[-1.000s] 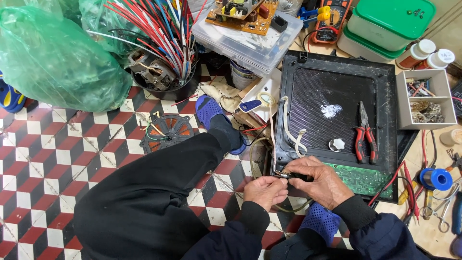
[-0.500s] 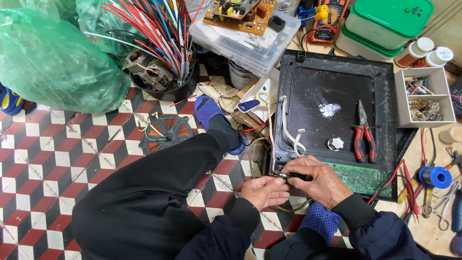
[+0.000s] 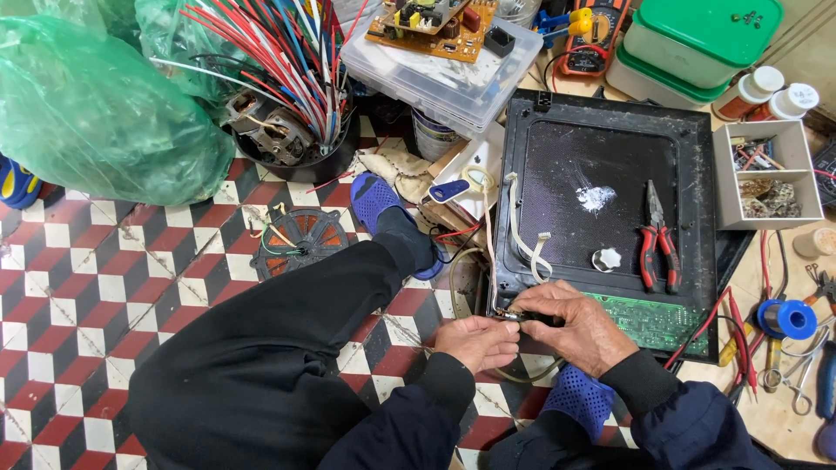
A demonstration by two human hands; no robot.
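Your left hand (image 3: 477, 338) and right hand (image 3: 570, 320) pinch a small connector (image 3: 514, 317) at the black panel (image 3: 610, 157); tug hard and its thin wires may tear loose.

floor of square tiles (image 3: 78, 287): red, white and black checks | flat black appliance panel (image 3: 601, 148): matte black, white smear at its middle | pliers (image 3: 655, 248) on the panel: red grips | circuit board (image 3: 653, 320) at the panel's near edge: green | solder spool (image 3: 788, 318) right of the panel: blue | plastic bags (image 3: 96, 104) far left of the panel: translucent green
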